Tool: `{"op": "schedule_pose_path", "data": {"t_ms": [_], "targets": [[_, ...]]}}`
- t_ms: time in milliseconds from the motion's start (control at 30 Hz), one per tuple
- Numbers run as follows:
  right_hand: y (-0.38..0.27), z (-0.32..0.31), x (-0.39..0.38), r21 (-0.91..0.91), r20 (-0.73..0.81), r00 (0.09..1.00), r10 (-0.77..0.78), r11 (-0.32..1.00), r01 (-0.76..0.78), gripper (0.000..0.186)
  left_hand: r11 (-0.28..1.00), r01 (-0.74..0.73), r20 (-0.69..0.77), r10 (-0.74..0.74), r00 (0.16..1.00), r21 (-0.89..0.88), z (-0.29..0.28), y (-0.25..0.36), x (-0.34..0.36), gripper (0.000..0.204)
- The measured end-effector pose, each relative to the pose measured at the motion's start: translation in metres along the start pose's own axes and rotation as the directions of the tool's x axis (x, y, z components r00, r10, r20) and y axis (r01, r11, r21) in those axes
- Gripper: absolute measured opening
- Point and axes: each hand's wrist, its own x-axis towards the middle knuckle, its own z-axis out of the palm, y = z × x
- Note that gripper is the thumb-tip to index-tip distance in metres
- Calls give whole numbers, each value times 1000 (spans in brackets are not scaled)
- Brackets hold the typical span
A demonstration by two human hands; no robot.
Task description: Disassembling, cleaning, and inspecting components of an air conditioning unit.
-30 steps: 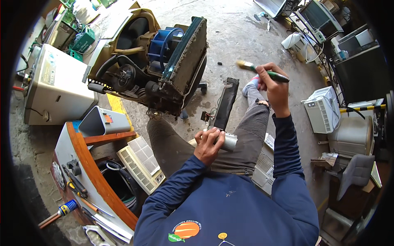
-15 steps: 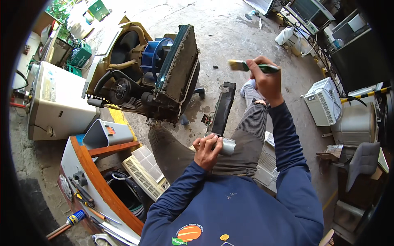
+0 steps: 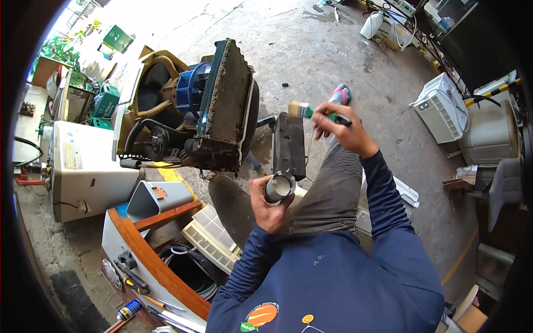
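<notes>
My left hand (image 3: 266, 212) is closed around a grey metal cylinder (image 3: 280, 187), its round, pale end facing up. Just beyond it is a long dark box-like part (image 3: 289, 141); whether the two are joined I cannot tell. In my raised right hand (image 3: 351, 133) is a paintbrush (image 3: 300, 109) with a green handle, pale bristles pointing left. The brush is above the far end of the dark part and apart from the cylinder. An opened air conditioner unit (image 3: 226, 105) with a dirty finned coil and a blue fan wheel (image 3: 191, 87) stands ahead on the left.
A wooden-edged cabinet (image 3: 161, 258) with hand tools and a spray can (image 3: 129, 309) is at my lower left. Beside it lies a cream slatted panel (image 3: 211, 244). A white air conditioner (image 3: 442, 114) sits on the concrete floor at right.
The cylinder has turned, so its round end now faces up. My right hand has come lower and to the left with the paintbrush. The dark part has tilted, showing a broader face.
</notes>
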Motion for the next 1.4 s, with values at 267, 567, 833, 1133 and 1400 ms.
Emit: {"op": "schedule_pose_path", "data": {"t_ms": [267, 567, 833, 1133, 1400], "targets": [[21, -22, 25, 61, 651, 746, 140, 970, -236, 23, 987, 124, 35, -121, 992, -100, -29, 6, -10, 57], [30, -10, 24, 2, 353, 936, -14, 1000, 14, 19, 971, 170, 45, -165, 985, -170, -42, -6, -15, 60], [35, -3, 25, -248, 430, 895, 121, 969, -12, 20, 977, 144, 71, -134, 988, -157, -48, -6, -11, 57], [6, -5, -16, 211, -93, 956, -279, 932, 293, 25, 772, 339, -62, -437, 897, -538, -12, -12, 33, 43], [27, -1, -83, 444, -419, 903, -100, 845, 299, 27, 505, 645, 202, -676, 709, -573, 6, -66, 141, 36]]}}
